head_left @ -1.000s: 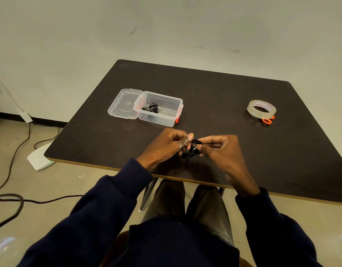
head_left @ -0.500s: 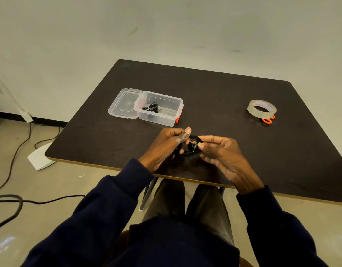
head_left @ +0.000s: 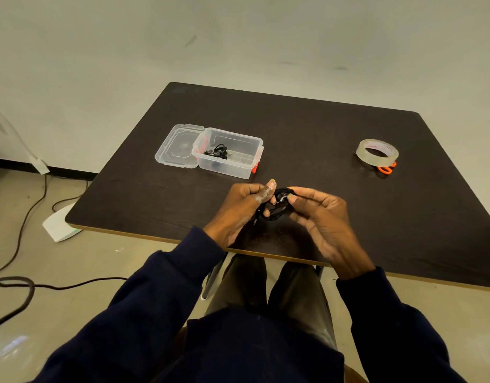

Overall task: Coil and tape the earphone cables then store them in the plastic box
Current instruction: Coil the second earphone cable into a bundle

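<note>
a small bundle of thin black earphone cable (head_left: 277, 207), glossy and bunched into a loose coil, sits between both hands just above the near edge of a dark, wood-grained table (head_left: 321, 128). a short end with a small plug hangs below the bundle on its left side. the left hand (head_left: 239, 208) curls round the bundle's left side, its thumb raised nail-up and pressed against the cable. the right hand (head_left: 321, 217) pinches the bundle's right side between thumb and forefinger, the other fingers loosely bent beneath. beyond the grip and slightly left stands a clear rectangular plastic box (head_left: 224, 170) with orange latches. it is open, and its transparent lid (head_left: 177, 147) lies flat against its left side. another black coil (head_left: 217, 152) lies inside. well to the right of the grip and further off, a ring of clear tape (head_left: 376, 161) lies flat, touching orange scissor handles (head_left: 387, 168).
</note>
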`<state>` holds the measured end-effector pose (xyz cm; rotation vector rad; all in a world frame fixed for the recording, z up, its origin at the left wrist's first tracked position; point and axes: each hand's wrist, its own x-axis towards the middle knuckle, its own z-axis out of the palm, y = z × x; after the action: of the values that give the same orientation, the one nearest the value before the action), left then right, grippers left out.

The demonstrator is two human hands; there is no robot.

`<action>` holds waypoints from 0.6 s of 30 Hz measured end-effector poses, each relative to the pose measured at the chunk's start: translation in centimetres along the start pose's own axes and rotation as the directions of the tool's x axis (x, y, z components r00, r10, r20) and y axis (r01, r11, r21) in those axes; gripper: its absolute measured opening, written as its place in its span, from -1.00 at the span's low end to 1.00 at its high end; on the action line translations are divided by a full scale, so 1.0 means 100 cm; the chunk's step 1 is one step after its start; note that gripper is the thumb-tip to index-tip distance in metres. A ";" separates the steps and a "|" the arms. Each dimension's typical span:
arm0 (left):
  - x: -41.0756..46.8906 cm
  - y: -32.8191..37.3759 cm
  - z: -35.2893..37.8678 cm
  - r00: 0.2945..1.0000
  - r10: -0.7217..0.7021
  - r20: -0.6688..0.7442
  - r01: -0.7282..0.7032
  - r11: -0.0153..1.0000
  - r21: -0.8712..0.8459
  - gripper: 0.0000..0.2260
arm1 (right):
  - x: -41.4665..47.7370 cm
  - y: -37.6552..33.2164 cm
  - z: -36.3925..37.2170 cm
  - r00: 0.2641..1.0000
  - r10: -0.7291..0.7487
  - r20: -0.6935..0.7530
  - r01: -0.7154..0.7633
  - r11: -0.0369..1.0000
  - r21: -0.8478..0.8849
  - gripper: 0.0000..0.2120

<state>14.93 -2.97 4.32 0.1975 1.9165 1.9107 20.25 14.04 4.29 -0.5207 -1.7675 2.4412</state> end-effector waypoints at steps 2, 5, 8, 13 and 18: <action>-0.001 -0.002 0.001 0.999 0.022 -0.029 -0.022 1.000 0.017 -0.68 | 0.002 -0.002 -0.003 0.997 0.073 0.038 -0.075 0.997 0.034 -0.83; -0.002 -0.004 0.002 0.999 0.029 -0.043 -0.028 0.999 0.017 -0.68 | 0.005 -0.007 -0.010 0.983 0.131 0.128 -0.134 0.991 0.014 -0.76; -0.003 -0.005 0.002 1.000 0.008 -0.003 -0.008 0.999 -0.052 -0.67 | 0.006 -0.012 -0.015 0.971 0.125 0.205 -0.107 0.990 -0.096 -0.70; -0.004 -0.003 0.002 0.995 -0.036 0.089 0.049 0.987 -0.151 -0.63 | 0.005 -0.019 -0.017 0.961 0.071 0.267 0.009 0.958 -0.287 -0.75; -0.008 -0.001 0.000 0.982 -0.067 0.179 0.106 0.971 -0.214 -0.62 | -0.001 -0.016 -0.012 0.953 -0.045 0.298 0.166 0.904 -0.393 -0.73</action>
<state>15.68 -3.28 4.33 0.1989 1.5620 1.9637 20.51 15.62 5.46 -0.0893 -2.3822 2.1506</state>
